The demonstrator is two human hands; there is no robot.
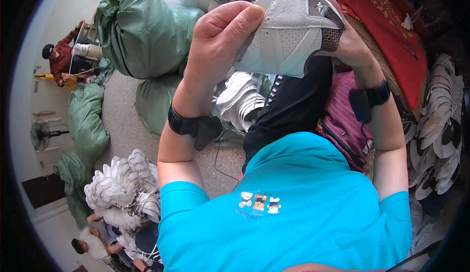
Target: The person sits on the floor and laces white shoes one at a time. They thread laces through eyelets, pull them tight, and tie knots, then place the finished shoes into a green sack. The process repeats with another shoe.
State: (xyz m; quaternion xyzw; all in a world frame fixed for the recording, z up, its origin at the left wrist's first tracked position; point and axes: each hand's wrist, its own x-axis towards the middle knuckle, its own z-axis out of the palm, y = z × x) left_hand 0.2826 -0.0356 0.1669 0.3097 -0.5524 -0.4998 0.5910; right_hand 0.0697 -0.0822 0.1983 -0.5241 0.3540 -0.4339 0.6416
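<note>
my left hand (221, 36) pinches this off-white shoe upper (284, 44), brown mesh patch (330, 39) beside my right hand (348, 42), curled round it

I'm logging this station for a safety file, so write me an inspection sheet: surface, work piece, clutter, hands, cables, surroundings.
Surface: speckled grey floor.
Work piece: pale shoe upper, raised between the hands.
Clutter: green sack, heap of pale pieces, layered pale pieces at right, red cloth.
Hands: left hand pinches the upper's left edge; right hand at its right side, fingers partly hidden.
Cables: thin dark cable beside the left arm.
Surroundings: co-worker at upper left; fan.
</note>
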